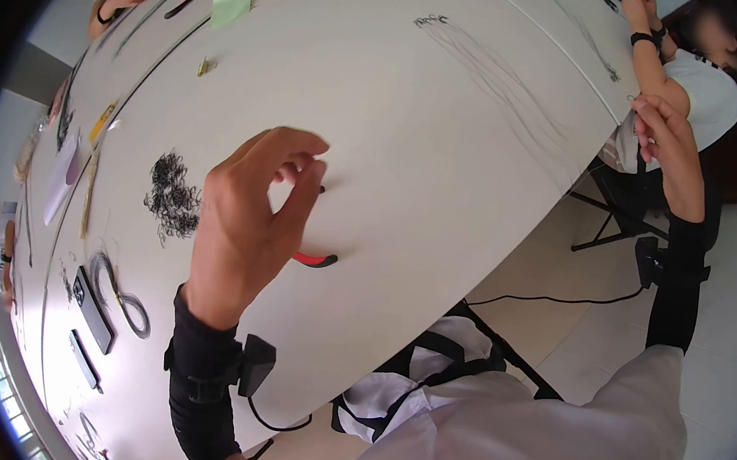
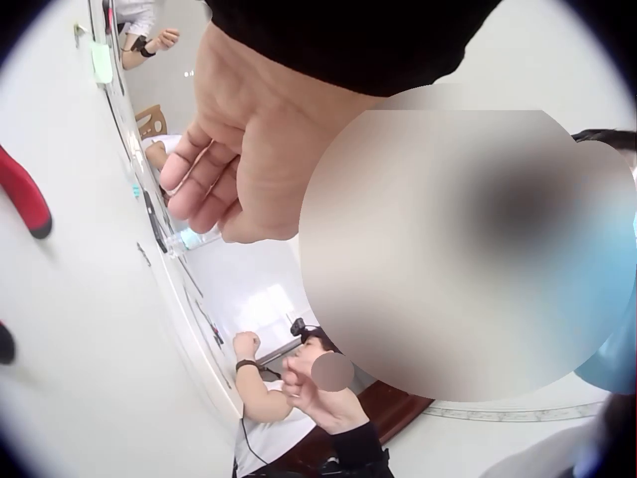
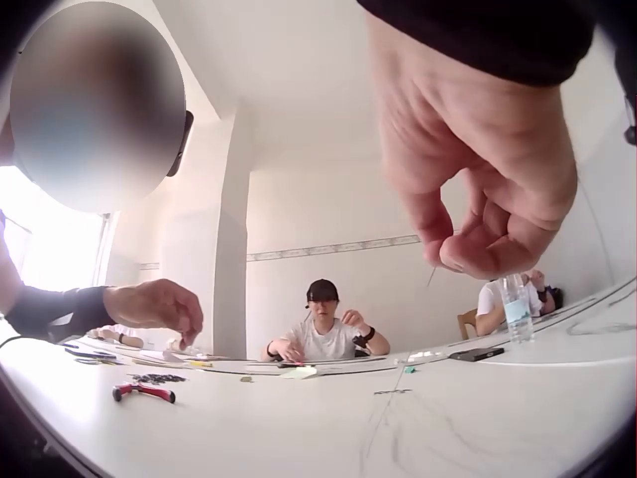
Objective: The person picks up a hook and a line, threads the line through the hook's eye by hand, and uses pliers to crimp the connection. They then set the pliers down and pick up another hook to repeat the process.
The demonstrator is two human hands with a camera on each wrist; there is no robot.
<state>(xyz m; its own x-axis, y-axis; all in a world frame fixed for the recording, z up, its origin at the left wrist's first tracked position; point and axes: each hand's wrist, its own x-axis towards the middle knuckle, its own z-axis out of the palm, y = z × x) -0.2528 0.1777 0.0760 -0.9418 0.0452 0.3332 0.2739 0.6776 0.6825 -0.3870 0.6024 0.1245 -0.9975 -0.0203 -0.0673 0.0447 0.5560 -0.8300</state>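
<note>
My left hand (image 1: 246, 209) hovers over the table with its fingers loosely bent and the thumb near the index fingertip. Nothing shows between them. Beneath it lie pliers with red and black handles (image 1: 316, 260), partly hidden by the hand. Beside its wrist is a pile of small black curled wire pieces (image 1: 172, 198). Out past the table's right edge, my right hand (image 1: 673, 153) is raised. Its thumb and index finger pinch a thin wire (image 3: 430, 278), of which a short end hangs below the fingertips in the right wrist view.
Long thin wires with hooked ends (image 1: 489, 82) lie across the table's far middle. At left are a coil of wire (image 1: 140, 314), a black phone (image 1: 95, 310) and a yellow cutter (image 1: 101, 123). Green paper (image 1: 232, 8) lies farther back. Other people sit around the table.
</note>
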